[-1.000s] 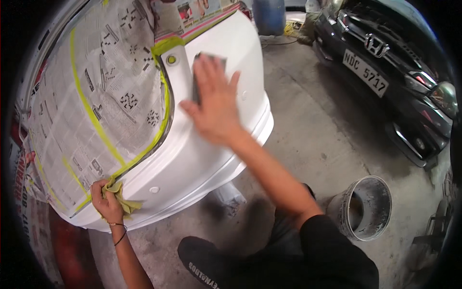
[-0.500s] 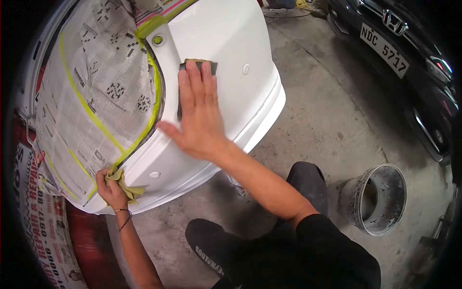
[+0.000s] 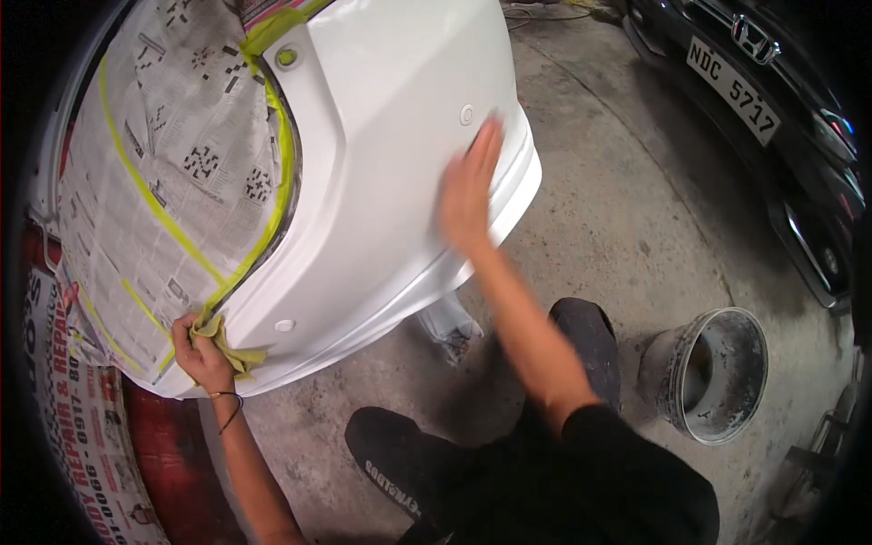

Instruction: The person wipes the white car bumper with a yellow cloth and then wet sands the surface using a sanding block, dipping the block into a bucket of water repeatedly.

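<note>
A white-painted car bumper (image 3: 391,173) fills the upper middle. At its lower left corner, my left hand (image 3: 205,356) is closed round a crumpled yellow-green cloth (image 3: 238,352) and rests against the edge. My right hand (image 3: 465,204) is over the bumper's right side, below a small round sensor cap (image 3: 467,114), its fingers stretched and blurred by motion. Only a dark sliver of the sanding pad shows by those fingers; the hand covers the rest. Newspaper (image 3: 173,173) edged with lime-green masking tape (image 3: 162,209) covers the area left of the bumper.
On the concrete floor to the right stands a stained grey bucket (image 3: 727,377). Beyond it is a dark parked car (image 3: 790,145). A whitish cloth or plastic bundle (image 3: 447,327) lies under the bumper's lower edge. A printed banner (image 3: 104,445) and a red surface (image 3: 173,454) are at lower left.
My right hand has swept right and slightly down across the bumper, from beside the taped edge to the bumper's right side. My left hand keeps its hold on the cloth.
</note>
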